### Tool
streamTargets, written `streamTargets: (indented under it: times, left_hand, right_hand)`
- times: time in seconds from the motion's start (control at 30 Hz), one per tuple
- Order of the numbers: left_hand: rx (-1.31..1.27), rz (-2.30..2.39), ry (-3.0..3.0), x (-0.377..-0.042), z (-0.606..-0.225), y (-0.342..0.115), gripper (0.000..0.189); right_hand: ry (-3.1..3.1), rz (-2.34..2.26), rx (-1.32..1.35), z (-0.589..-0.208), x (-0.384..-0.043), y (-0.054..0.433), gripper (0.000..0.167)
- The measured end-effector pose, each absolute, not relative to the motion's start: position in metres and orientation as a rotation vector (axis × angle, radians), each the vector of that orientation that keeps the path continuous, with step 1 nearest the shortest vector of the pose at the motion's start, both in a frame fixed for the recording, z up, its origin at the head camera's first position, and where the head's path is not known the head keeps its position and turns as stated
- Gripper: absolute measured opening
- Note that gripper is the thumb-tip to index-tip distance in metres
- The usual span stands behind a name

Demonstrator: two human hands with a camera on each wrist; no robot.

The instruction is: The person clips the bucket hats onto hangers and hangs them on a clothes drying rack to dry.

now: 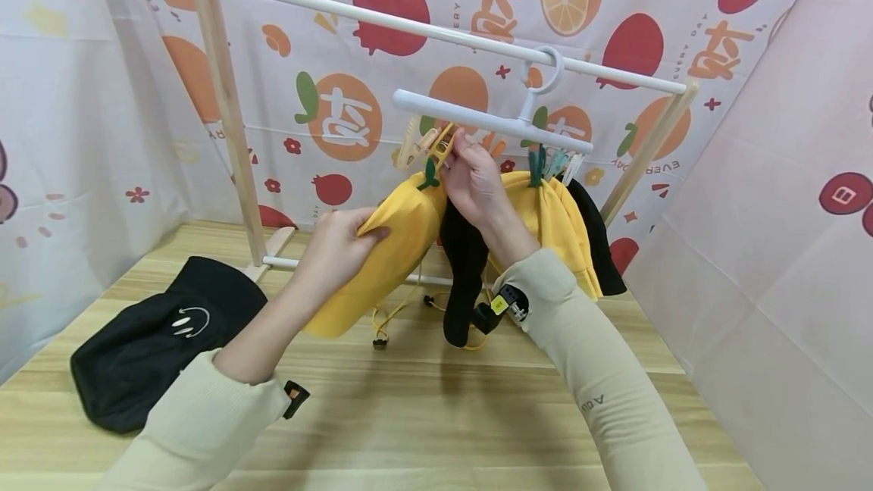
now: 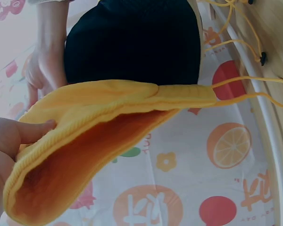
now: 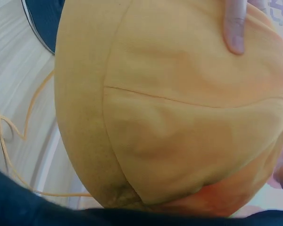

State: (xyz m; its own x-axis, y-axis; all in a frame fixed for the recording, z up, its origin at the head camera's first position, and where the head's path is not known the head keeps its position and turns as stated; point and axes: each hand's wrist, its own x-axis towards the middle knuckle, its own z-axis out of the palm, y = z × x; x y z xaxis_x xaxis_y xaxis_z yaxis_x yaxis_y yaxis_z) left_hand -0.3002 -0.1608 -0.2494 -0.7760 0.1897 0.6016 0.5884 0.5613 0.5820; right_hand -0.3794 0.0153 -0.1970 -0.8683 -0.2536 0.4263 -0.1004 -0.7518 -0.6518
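Observation:
A yellow hat [image 1: 402, 226] with a green sprout [image 1: 430, 175] on its crown hangs tilted at the middle, its open underside and cords showing in the left wrist view. My left hand [image 1: 337, 248] grips the fabric on its left side. Up at the crown, my right hand [image 1: 477, 184] pinches a yellow clothespin [image 1: 443, 144] just below the white hanger [image 1: 470, 116]. The yellow hat [image 3: 179, 122] fills most of the right wrist view. Behind my right wrist hang a black hat [image 1: 465, 271] and another yellow hat [image 1: 566, 226].
A wooden rack with a white rail [image 1: 307, 1] carries the hanger. Green [image 1: 536, 167] and white clothespins [image 1: 573, 170] hold hats on the right, including a black one [image 1: 600, 233]. A black hat with a smiley face [image 1: 164, 339] lies on the wooden table [image 1: 382, 430] at left.

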Motion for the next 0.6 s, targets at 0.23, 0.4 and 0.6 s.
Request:
streamTargets:
  times: [0.23, 0.4, 0.6]
  left_hand:
    - [-0.646, -0.993, -2.271, -0.306, -0.242, -0.156, 0.004]
    - [-0.669, -0.82, -2.242, -0.308, -0.238, -0.152, 0.012]
    - [-0.634, -0.795, -2.217, -0.311, -0.231, -0.148, 0.019]
  right_hand:
    - [1.175, -2.859, -0.692, -0.193, -0.381, 0.009, 0.029]
    - [1.242, -2.875, -0.636, -0.191, -0.381, 0.006, 0.03]
    - [1.27, -2.87, -0.63, -0.19, -0.38, 0.008, 0.031]
